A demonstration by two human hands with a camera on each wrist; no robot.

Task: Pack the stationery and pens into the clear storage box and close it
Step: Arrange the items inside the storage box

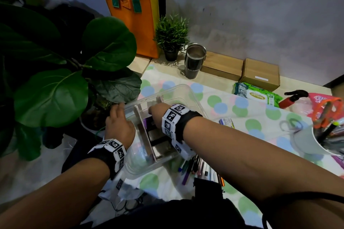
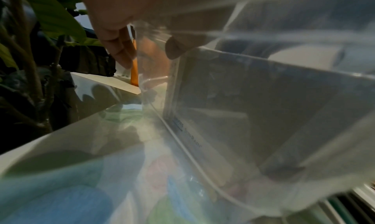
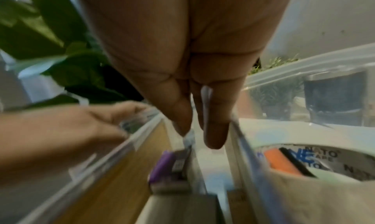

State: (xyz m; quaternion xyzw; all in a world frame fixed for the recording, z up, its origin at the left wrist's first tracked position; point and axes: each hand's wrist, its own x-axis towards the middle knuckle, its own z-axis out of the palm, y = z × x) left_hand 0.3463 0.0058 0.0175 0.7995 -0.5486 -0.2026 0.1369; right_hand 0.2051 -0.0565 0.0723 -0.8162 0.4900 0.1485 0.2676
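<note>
The head view looks down from above at the clear box (image 1: 193, 96). Both wrist views sit very close, facing along the fingers; the left one, blurred, seems pressed against the box wall (image 2: 263, 99).

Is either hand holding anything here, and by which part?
The left hand grips the clear storage box by its left rim. The right hand reaches inside; whether it holds anything cannot be told.

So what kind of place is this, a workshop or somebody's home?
Probably a home, with someone packing on the floor: a polka-dot cloth spread by a plain wall, a big-leafed houseplant, and an orange felt tote bag.
</note>
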